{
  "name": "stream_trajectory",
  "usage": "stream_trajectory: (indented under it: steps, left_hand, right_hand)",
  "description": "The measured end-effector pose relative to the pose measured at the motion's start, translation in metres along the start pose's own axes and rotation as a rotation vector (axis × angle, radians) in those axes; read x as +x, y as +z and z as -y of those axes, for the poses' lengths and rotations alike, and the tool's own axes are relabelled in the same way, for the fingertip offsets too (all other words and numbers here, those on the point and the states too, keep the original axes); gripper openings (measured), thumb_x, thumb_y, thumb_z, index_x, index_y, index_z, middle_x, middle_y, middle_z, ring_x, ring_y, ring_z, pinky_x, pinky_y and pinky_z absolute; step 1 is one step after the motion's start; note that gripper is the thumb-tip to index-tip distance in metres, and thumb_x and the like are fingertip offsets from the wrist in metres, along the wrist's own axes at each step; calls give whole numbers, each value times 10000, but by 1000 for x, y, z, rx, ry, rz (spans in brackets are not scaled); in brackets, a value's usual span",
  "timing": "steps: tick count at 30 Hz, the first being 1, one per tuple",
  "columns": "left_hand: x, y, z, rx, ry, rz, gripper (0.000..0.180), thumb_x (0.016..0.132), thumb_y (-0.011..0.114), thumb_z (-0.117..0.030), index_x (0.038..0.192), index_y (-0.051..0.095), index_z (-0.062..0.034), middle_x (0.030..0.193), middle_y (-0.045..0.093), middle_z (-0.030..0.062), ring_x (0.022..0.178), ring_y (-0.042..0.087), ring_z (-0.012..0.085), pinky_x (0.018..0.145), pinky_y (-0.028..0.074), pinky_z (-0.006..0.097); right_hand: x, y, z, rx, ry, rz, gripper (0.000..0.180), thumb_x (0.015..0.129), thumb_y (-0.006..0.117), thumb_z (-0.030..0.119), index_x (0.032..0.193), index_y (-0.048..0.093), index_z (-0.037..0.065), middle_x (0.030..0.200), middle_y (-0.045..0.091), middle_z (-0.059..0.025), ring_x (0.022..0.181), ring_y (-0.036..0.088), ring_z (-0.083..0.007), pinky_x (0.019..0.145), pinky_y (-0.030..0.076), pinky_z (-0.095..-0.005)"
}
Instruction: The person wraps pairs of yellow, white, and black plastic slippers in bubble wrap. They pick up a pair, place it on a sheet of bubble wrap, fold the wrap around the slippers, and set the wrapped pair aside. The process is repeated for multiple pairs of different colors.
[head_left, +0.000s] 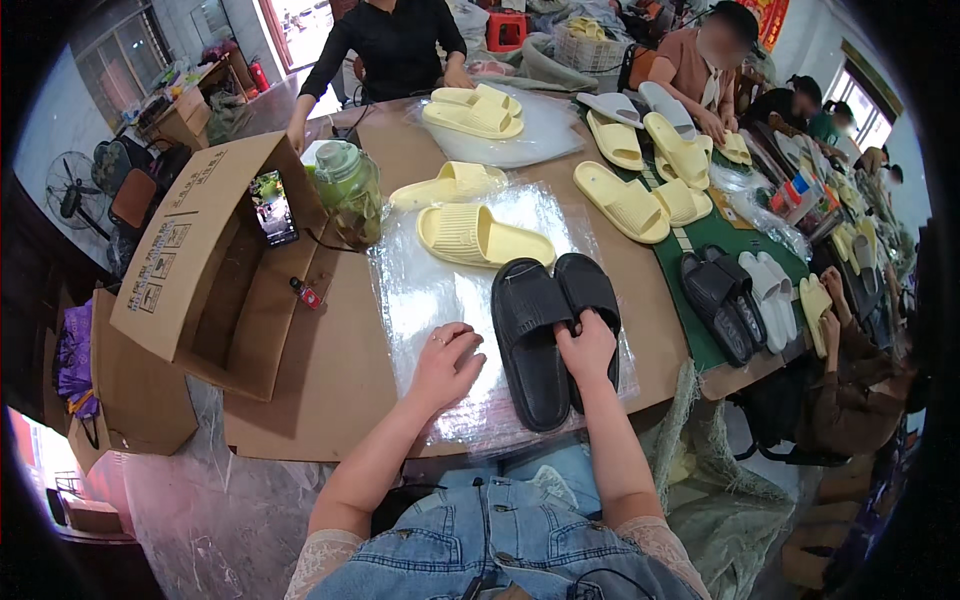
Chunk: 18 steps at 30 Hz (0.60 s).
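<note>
The table [330,390] carries an open cardboard box [215,255] at the left. A sheet of clear plastic bags [430,290] lies centre. On the sheet rests a pair of black slippers [530,340], side by side. The right hand [588,350] grips the slippers where they meet. The left hand [447,365] lies flat on the plastic, fingers spread and released.

Two black ribbed slides [545,335] side by side, soles down, on clear plastic sheet [430,290].
</note>
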<state>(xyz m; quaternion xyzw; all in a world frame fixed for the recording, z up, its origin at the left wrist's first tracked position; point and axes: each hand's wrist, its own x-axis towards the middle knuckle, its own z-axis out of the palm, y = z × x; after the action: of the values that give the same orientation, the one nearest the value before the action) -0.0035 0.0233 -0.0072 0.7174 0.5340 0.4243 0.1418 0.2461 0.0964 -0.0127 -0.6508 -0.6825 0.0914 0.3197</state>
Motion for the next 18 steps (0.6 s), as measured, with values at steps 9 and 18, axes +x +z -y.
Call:
stream_trajectory:
  steps: [9, 18]
  left_hand:
    - [-1, 1, 2, 1, 11, -6, 275, 790, 738, -144, 1037, 712, -25, 1139, 640, 141, 1056, 600, 343, 929, 484, 431]
    - [-1, 3, 5, 2, 19, -15, 269, 791, 738, -147, 1028, 711, -24, 1121, 637, 142, 1047, 599, 346, 923, 485, 429]
  right_hand:
    - [0, 0, 0, 19, -20, -8, 358, 771, 743, 336, 771, 559, 30, 772, 601, -153, 755, 618, -388, 678, 479, -508]
    - [0, 2, -3, 20, -40, -30, 362, 774, 743, 343, 766, 558, 32, 769, 601, -153, 754, 619, -389, 676, 481, -505]
